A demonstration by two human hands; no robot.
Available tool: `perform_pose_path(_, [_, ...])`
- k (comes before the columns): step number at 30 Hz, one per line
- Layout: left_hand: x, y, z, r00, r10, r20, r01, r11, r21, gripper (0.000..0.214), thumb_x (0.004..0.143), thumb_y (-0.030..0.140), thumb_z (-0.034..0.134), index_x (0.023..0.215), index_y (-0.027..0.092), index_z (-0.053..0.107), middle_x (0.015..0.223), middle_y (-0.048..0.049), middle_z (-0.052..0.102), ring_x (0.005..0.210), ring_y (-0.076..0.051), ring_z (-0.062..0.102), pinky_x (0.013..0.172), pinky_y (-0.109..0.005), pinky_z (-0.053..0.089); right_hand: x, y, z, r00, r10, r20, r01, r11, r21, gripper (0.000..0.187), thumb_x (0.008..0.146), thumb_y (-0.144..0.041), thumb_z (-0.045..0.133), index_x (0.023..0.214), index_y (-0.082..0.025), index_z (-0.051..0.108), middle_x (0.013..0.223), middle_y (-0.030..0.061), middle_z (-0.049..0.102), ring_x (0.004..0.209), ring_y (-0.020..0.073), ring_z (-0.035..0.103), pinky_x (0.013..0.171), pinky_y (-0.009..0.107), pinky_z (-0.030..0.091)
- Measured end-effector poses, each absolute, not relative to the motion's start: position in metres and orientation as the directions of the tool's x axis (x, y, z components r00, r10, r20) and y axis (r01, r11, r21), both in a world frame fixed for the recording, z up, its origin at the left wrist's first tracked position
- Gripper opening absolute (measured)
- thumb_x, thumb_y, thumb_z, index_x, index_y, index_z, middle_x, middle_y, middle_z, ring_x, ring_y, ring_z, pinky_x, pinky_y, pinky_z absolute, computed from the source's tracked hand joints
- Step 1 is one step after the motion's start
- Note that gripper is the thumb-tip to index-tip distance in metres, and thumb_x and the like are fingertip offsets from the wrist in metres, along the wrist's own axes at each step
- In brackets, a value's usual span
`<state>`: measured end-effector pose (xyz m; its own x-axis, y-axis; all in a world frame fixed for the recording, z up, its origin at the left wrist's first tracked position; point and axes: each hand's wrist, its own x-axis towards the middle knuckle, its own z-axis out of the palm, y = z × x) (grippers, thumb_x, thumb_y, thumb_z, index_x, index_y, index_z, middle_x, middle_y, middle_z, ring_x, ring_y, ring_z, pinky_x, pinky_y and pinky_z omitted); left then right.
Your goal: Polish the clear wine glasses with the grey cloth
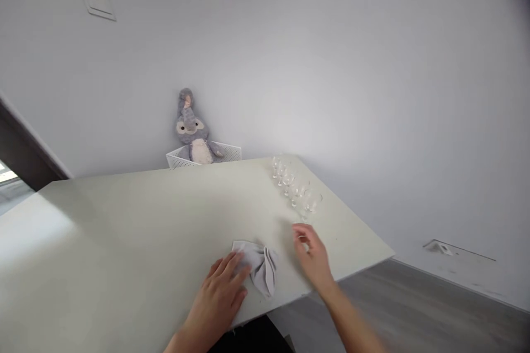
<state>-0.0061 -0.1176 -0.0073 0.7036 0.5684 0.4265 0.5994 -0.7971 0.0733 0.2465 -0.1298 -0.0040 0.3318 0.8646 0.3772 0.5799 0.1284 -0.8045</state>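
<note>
My left hand lies flat on a crumpled grey cloth near the front edge of the white table, fingers stretched out over the cloth's left part. My right hand hovers to the right of the cloth, fingers loosely curled and apart, holding nothing. It is nearest to the closest glass in a row of small clear stemmed glasses that runs toward the far right corner of the table.
A grey plush toy sits in a white perforated basket behind the table, against the white wall. The table's right edge drops to a grey wood floor.
</note>
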Motion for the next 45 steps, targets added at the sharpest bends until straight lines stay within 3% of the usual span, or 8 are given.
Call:
perform_pose_path(4, [-0.017,-0.109,-0.014,0.658,0.648,0.384,0.672,-0.735,0.089,0.018,0.08,0.025,0.051,0.096,0.025,0.058,0.108,-0.0038,0.058,0.1,-0.021,0.053,0.084,-0.037,0.044,0.3,-0.109,-0.014,0.648,0.734,0.203,0.377,-0.078,-0.923,0.046,0.073,-0.031,0.047,0.117,-0.017,0.044,0.11,0.011,0.056,0.071,0.0165,0.058,0.063,0.031,0.05])
perform_pose_path(14, [-0.057,-0.099,-0.001,0.454,0.741,0.495,0.812,-0.573,0.113,0.019,0.083,0.033,0.046,0.092,0.023,0.06,0.099,-0.0047,0.061,0.092,-0.02,0.055,0.074,-0.032,0.043,0.28,-0.068,-0.023,0.296,0.955,0.005,0.28,-0.082,-0.957,0.041,0.071,-0.032,0.05,0.109,-0.018,0.049,0.107,0.0088,0.057,0.074,0.016,0.058,0.065,0.032,0.05])
perform_pose_path(18, [-0.034,-0.087,0.007,0.383,0.82,0.426,0.779,-0.535,0.328,0.027,0.083,0.035,0.044,0.106,0.025,0.056,0.107,-0.0047,0.06,0.1,-0.021,0.053,0.078,-0.035,0.044,0.253,-0.062,-0.024,0.154,0.988,0.011,0.146,-0.012,-0.989,0.046,0.067,-0.023,0.049,0.112,-0.019,0.048,0.112,0.009,0.056,0.074,0.0154,0.06,0.062,0.029,0.05])
perform_pose_path(23, [-0.005,-0.049,0.001,0.106,0.987,0.125,0.48,-0.161,0.862,0.05,0.078,0.032,0.047,0.126,0.022,0.037,0.121,-0.0094,0.053,0.097,-0.02,0.056,0.078,-0.035,0.047,0.272,-0.057,-0.024,0.543,0.84,0.006,0.022,-0.008,-1.0,0.04,0.065,-0.021,0.049,0.105,-0.019,0.049,0.112,0.0072,0.052,0.065,0.011,0.058,0.056,0.024,0.047])
perform_pose_path(25, [0.005,-0.032,-0.004,0.115,0.992,-0.057,0.306,0.02,0.952,0.058,0.075,0.031,0.052,0.128,0.018,0.034,0.126,-0.0142,0.048,0.092,-0.019,0.058,0.075,-0.032,0.048,0.292,-0.049,-0.024,0.63,0.776,-0.022,0.009,-0.036,-0.999,0.044,0.063,-0.021,0.053,0.107,-0.02,0.049,0.116,0.0071,0.05,0.065,0.0106,0.058,0.056,0.023,0.047])
perform_pose_path(31, [0.04,0.01,-0.023,0.207,0.974,-0.095,0.488,-0.018,0.873,0.065,0.056,0.03,0.069,0.116,0.014,0.05,0.107,-0.0126,0.061,0.091,-0.023,0.058,0.078,-0.033,0.044,0.33,-0.013,-0.02,0.42,0.89,-0.175,-0.061,-0.165,-0.984,0.068,0.056,-0.017,0.067,0.12,-0.022,0.043,0.103,0.0058,0.057,0.055,0.0101,0.054,0.046,0.022,0.044])
perform_pose_path(35, [0.05,0.025,-0.032,0.214,0.976,-0.047,0.467,-0.06,0.882,0.043,0.061,0.026,0.064,0.103,0.017,0.059,0.1,-0.0078,0.065,0.089,-0.02,0.06,0.077,-0.03,0.044,0.34,0.004,-0.018,0.232,0.953,-0.194,-0.071,-0.182,-0.981,0.075,0.055,-0.015,0.07,0.124,-0.023,0.04,0.082,0.0004,0.06,0.045,0.0077,0.047,0.036,0.019,0.036])
perform_pose_path(45, [0.022,0.049,-0.038,0.106,0.993,-0.046,0.461,-0.009,0.887,0.027,0.063,0.024,0.061,0.089,0.019,0.066,0.085,-0.0041,0.069,0.078,-0.018,0.063,0.07,-0.028,0.046,0.322,0.025,-0.018,0.005,0.98,-0.2,0.031,-0.2,-0.979,0.066,0.057,-0.018,0.071,0.118,-0.019,0.045,0.06,-0.0039,0.055,0.041,0.0065,0.044,0.032,0.015,0.025])
